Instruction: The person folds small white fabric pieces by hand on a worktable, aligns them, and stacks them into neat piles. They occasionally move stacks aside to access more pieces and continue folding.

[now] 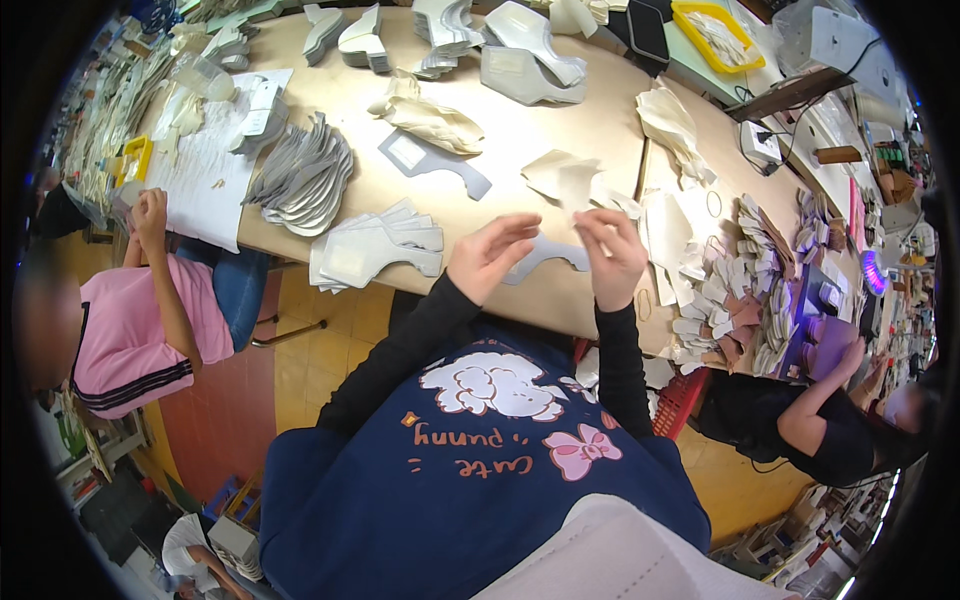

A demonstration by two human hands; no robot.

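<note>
At the near edge of the table, my left hand (490,257) is open, its fingers stretched to the right and the thumb apart from them. A grey curved cut piece (548,256) lies between my hands, its ends partly hidden by them. My right hand (612,258) is closed in a pinch above its right end; what the fingertips hold is too small to make out. Beyond my hands lie crumpled cream sheets (560,176). Another grey curved piece (437,163), with a pale patch on it, rests further left. Nearer my left hand is a fanned stack of pale cut pieces (375,248).
Grey fanned stacks (303,175) and more piles (445,35) line the left and far table. A yellow tray (718,38) stands far right, near a phone (648,35). Small strips (735,305) crowd the right. Co-workers sit at left (150,310) and right (825,420).
</note>
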